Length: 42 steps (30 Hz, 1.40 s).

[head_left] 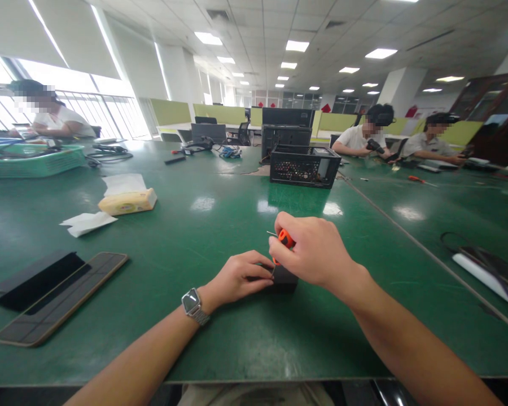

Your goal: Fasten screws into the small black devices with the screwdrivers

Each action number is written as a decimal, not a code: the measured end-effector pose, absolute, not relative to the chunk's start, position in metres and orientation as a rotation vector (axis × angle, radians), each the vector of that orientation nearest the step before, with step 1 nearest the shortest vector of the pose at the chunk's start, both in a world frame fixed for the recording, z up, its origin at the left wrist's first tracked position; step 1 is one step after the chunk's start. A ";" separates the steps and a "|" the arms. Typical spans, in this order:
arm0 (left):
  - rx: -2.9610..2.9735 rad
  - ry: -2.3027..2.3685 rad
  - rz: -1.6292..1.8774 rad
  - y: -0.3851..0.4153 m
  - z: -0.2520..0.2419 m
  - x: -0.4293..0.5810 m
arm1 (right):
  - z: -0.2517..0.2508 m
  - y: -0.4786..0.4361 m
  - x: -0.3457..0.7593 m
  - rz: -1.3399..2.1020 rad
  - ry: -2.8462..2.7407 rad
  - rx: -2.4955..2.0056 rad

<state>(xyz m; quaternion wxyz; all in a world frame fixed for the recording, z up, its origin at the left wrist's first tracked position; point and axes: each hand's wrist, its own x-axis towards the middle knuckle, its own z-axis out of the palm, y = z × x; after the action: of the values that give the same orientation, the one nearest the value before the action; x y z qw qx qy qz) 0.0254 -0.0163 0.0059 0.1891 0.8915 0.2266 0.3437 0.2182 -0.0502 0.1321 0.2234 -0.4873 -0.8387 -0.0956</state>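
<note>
Below right fingers point(285, 220) (closed round orange screwdriver point(285, 238)): black block point(286, 280), left fingers point(260, 271) against it, grip unclear.

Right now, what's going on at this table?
Someone is doing close handwork. The right hand grips an orange-and-black screwdriver, its shaft pointing down at a small dark block on the green table. The left hand touches the block close to the screwdriver's tip; what lies under that tip is too small to tell.
</note>
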 end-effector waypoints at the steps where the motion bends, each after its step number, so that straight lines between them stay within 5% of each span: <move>1: 2.503 0.630 0.971 -0.016 0.006 0.026 | 0.132 -0.051 0.218 -0.271 -2.327 -1.349; 14: 2.520 0.645 0.995 -0.018 0.009 0.027 | 0.141 -0.057 0.225 -0.067 -2.416 -1.239; 35: 2.465 0.615 1.010 -0.019 0.007 0.029 | 0.136 -0.053 0.222 -0.244 -2.426 -1.348; 42: 2.455 0.614 1.004 -0.020 0.010 0.030 | 0.141 -0.048 0.233 0.011 -2.487 -1.226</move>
<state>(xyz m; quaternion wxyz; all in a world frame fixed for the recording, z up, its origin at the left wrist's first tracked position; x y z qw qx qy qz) 0.0298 -0.0200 0.0096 0.2079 0.8820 0.2208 0.3607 0.2333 -0.0477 0.1405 0.1834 -0.4347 -0.8817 0.0041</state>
